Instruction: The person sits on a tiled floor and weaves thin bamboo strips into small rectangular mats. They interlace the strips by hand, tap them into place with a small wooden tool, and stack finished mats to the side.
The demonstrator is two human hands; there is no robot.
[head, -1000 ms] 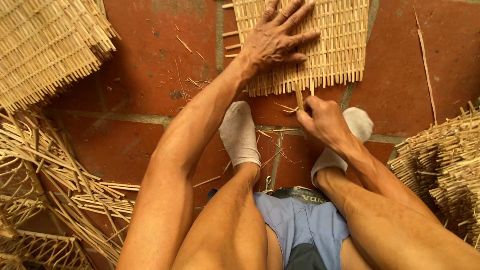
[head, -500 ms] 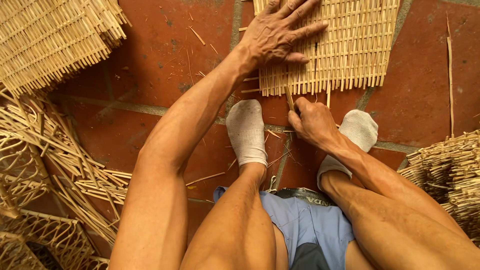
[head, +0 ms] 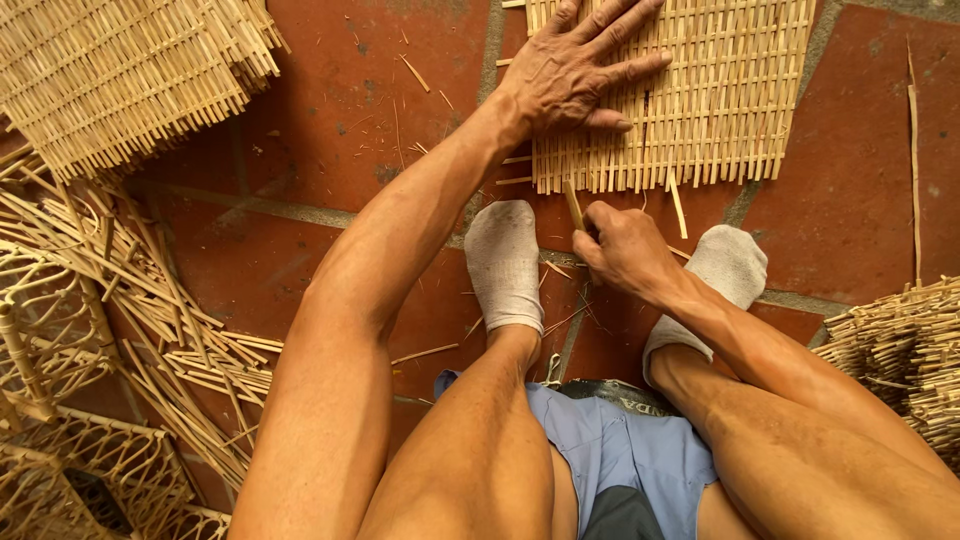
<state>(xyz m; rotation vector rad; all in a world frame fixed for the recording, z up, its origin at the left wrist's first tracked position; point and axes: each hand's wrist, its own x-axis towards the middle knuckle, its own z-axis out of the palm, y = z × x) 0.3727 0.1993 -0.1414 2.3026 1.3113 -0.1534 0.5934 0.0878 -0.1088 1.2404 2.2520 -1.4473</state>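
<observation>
A woven bamboo mat [head: 720, 90] lies on the red tile floor ahead of my feet. My left hand [head: 575, 70] presses flat on its left part, fingers spread. My right hand [head: 620, 245] sits just below the mat's near edge, closed around a thin bamboo strip [head: 573, 205] whose upper end enters the weave. My two feet in grey-white socks [head: 505, 265] rest on either side of the right hand.
A stack of woven mats [head: 120, 70] lies at upper left. Loose bamboo strips and open lattice frames [head: 100, 330] pile at left. Another woven bundle [head: 900, 350] sits at right. Slivers litter the red tiles [head: 860, 200].
The view has shifted so the mat sits higher. My right hand moved slightly up and left toward the mat's edge with the strip; my left hand stays pressed on the mat.
</observation>
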